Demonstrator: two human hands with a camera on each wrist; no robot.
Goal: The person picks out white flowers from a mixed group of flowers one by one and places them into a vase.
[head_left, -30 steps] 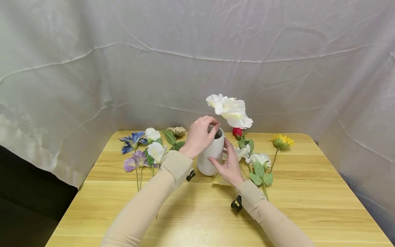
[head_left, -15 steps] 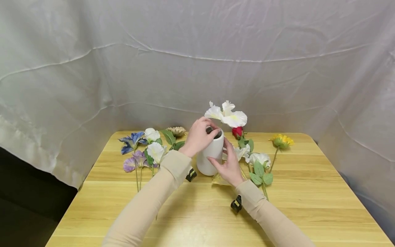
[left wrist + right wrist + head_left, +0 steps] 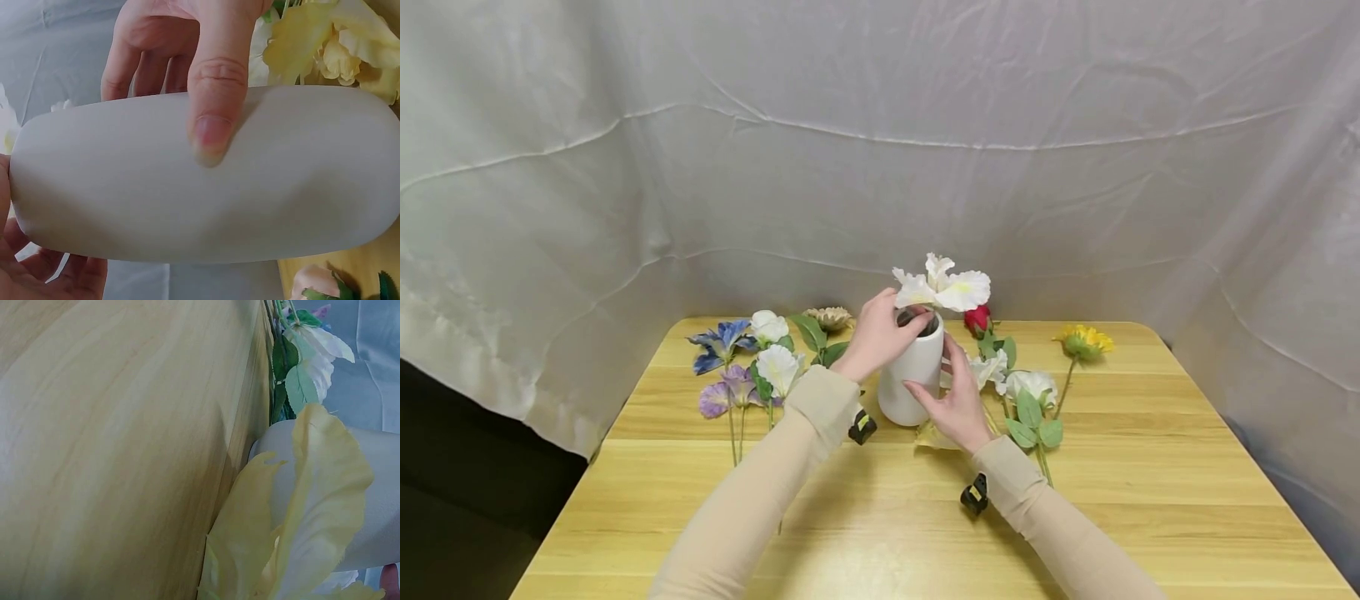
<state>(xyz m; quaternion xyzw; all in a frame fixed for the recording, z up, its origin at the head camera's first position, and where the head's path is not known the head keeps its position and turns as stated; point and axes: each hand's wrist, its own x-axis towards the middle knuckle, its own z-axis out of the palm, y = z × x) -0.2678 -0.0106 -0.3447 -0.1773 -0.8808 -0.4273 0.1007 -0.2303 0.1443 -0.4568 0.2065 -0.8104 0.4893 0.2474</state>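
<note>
A white vase [image 3: 912, 379] stands upright at mid-table. Around its body the right hand [image 3: 957, 402] grips from the right; in the left wrist view this hand's thumb lies across the vase [image 3: 281, 181]. The left hand [image 3: 877, 335] is at the mouth, fingers curled and thumb over the rim, where it pinches the stem of a white flower [image 3: 942, 287]; the contact is mostly hidden. That bloom is just above the rim. In the left wrist view, the left hand [image 3: 53, 272] is beside the vase's mouth.
Blue [image 3: 724, 343], purple [image 3: 730, 392] and white flowers lie to the left. On the right are a red rose [image 3: 977, 320], white blooms [image 3: 1032, 389] and a yellow flower [image 3: 1085, 342]. Pale yellow petals [image 3: 325, 494] are close beside the vase. Grey cloth hangs behind.
The white bloom has come down and slightly left, close to the vase's mouth, and has turned. My left hand has shifted a little left; the right hand has stayed on the vase.
</note>
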